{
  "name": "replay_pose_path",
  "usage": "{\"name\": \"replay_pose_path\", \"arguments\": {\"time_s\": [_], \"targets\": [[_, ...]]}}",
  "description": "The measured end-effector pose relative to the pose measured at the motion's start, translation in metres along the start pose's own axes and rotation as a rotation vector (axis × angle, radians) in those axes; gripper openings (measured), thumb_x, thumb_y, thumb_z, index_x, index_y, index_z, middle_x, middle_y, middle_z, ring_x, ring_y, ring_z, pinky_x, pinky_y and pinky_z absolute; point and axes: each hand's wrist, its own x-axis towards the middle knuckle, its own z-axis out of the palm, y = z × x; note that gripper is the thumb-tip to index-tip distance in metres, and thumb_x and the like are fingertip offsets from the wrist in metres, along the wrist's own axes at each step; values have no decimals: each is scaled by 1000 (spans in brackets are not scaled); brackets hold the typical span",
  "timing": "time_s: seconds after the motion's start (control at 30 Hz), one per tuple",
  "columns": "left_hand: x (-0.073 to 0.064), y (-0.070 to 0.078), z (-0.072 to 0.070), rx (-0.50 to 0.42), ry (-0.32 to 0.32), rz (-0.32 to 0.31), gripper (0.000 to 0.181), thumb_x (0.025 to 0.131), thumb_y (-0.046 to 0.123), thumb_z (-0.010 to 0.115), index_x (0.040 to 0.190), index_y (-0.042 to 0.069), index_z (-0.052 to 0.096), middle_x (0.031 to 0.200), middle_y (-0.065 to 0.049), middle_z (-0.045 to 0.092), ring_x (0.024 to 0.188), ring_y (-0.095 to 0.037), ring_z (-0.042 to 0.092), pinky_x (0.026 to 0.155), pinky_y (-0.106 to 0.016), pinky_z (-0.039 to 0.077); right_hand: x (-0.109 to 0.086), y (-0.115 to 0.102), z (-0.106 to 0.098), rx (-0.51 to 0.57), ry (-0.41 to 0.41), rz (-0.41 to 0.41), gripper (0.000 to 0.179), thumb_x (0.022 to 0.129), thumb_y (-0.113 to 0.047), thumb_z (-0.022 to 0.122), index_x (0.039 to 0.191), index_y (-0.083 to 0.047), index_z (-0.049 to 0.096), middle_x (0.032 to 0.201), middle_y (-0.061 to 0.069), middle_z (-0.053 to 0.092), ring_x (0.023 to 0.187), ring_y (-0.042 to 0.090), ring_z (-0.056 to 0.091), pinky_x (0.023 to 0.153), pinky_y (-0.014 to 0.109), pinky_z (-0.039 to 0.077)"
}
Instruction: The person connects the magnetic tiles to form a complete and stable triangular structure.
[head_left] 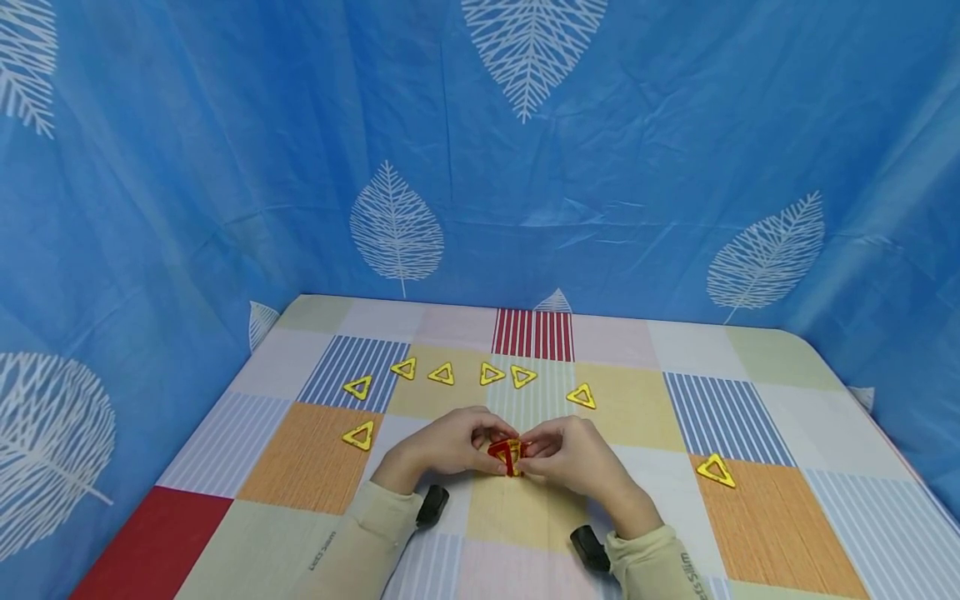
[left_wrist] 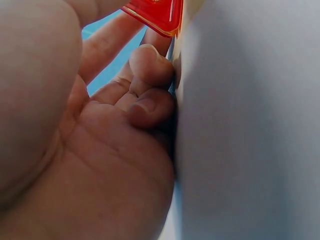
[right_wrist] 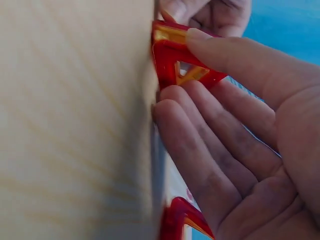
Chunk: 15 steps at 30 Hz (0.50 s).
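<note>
A small structure of red and yellow triangular tiles (head_left: 508,452) stands on the patchwork cloth between both hands. My left hand (head_left: 450,440) pinches its left side, thumb in front and fingers behind. From the right, my right hand (head_left: 581,457) pinches it between thumb and fingers. The right wrist view shows a red triangular frame (right_wrist: 167,65) with yellow pieces behind it and the right thumb on its upper edge. Only a red corner (left_wrist: 162,17) shows in the left wrist view. The fingers cover part of the structure.
Several loose yellow triangles lie in an arc beyond the hands, among them one triangle (head_left: 359,435) at left and another triangle (head_left: 716,471) at right. A red-edged piece (right_wrist: 175,220) shows low in the right wrist view. Blue leaf-print curtain (head_left: 637,167) surrounds the table.
</note>
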Motion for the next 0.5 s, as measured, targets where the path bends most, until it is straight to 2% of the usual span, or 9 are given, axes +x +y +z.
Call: {"name": "replay_pose_path", "arguments": {"time_s": [0.33, 0.5], "targets": [[1, -1, 1, -8, 10, -31, 35, 83, 21, 85, 115, 16, 73, 88, 4, 59, 73, -10, 47, 64, -25, 39, -1, -1, 5, -8, 40, 20, 25, 77, -19, 90, 94, -6, 79, 77, -5, 70, 68, 10, 66, 62, 26, 54], [2, -2, 1, -16, 14, -27, 36, 83, 20, 85, 116, 14, 73, 90, 6, 60, 73, -10, 48, 63, -25, 41, -1, 0, 7, -9, 43, 24, 35, 75, -27, 92, 100, -7, 78, 78, -5, 69, 69, 10, 66, 63, 26, 54]]}}
